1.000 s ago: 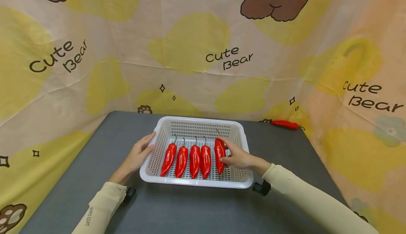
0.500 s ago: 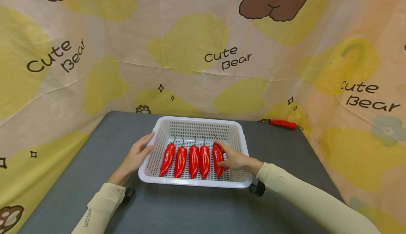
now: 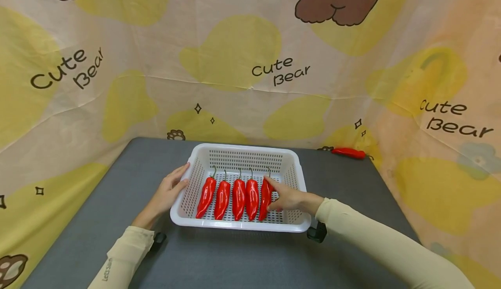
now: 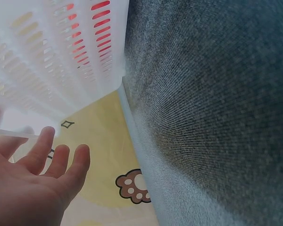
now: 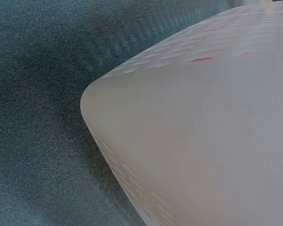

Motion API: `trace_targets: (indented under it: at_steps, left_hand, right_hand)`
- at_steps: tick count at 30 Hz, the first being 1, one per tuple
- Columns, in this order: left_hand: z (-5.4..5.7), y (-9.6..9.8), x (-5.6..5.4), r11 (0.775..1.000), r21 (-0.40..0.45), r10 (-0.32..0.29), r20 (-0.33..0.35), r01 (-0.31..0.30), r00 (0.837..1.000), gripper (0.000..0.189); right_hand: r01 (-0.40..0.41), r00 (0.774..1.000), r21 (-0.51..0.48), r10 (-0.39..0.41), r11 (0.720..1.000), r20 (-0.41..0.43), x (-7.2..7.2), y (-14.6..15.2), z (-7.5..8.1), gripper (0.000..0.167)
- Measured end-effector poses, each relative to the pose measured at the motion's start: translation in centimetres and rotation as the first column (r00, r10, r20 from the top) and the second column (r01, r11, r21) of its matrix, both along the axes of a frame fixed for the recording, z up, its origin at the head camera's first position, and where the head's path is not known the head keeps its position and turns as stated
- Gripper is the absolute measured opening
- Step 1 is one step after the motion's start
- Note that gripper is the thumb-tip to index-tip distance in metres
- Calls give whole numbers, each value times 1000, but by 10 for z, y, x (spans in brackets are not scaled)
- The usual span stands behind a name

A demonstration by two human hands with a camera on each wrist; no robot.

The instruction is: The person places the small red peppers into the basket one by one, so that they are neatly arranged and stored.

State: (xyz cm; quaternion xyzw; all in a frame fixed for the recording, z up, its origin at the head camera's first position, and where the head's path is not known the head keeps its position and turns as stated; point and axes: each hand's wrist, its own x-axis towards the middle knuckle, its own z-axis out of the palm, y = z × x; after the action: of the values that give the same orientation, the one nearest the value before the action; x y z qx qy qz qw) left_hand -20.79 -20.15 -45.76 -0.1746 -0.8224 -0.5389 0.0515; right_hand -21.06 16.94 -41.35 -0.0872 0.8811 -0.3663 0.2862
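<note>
A white perforated plastic basket (image 3: 238, 227) sits on the table with several glossy red chili peppers (image 3: 222, 199) side by side in it, stems towards the far wall. My left hand (image 3: 168, 193) rests against the basket's left rim; in the left wrist view its loosely bent fingers (image 4: 78, 165) are at the rim, not wrapped round it. Inside the basket, my right hand (image 3: 289, 197) pinches the rightmost chili pepper (image 3: 265, 199) between thumb and fingers, partly covering it. The right wrist view shows only the basket's outer corner (image 5: 179, 122) and cloth, with the hand out of sight.
Another red chili pepper (image 3: 348, 152) lies at the table's far right edge, by the curtain. A printed curtain (image 3: 235, 62) stands behind and beside the dark grey table (image 3: 219, 263).
My right hand has brought the rightmost chili pepper down and left, nearer the others, its lower end now tilted leftward. The left hand has stayed at the basket's rim.
</note>
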Motion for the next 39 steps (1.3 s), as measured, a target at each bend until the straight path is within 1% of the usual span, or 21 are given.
trace_targets:
  at_steps: [4, 13, 17, 21, 25, 29, 32, 34, 39]
  left_hand:
    - [0, 0, 0, 1000, 2, -4, -1, 4, 1000, 54]
    - [-2, 0, -1, 1000, 8, -13, -21, 13, 1000, 53]
    - [-3, 0, -1, 1000, 5, -14, -30, 14, 999, 53]
    - [-3, 0, -1, 1000, 1, -12, -40, 12, 999, 53]
    - [-2, -1, -1, 1000, -1, -13, -43, 13, 999, 52]
    - [-2, 0, -1, 1000, 0, -17, -44, 17, 999, 52]
    - [-2, 0, -1, 1000, 3, -16, -50, 16, 999, 52]
    - [-2, 0, -1, 1000, 4, -17, -50, 17, 999, 52]
    - [-2, -1, -1, 1000, 3, -19, -35, 19, 999, 52]
  right_hand:
    - [-27, 999, 5, 27, 1000, 31, 0, 1, 1, 102]
    - [-28, 997, -23, 30, 999, 75, 2, 3, 6, 98]
    - [-35, 995, -39, 38, 999, 87, 2, 7, 12, 95]
    - [-39, 994, -92, 48, 995, 94, 1, 12, 21, 92]
    - [-42, 994, -119, 54, 992, 95, 0, 17, 29, 90]
    - [-18, 995, -151, 33, 988, 92, -1, 24, 36, 87]
    - [-7, 997, -194, 21, 981, 70, -3, 32, 41, 83]
    - [-17, 998, -222, 29, 975, 52, -5, 38, 45, 81]
    - [-10, 999, -285, 21, 959, 35, -13, 55, 53, 77]
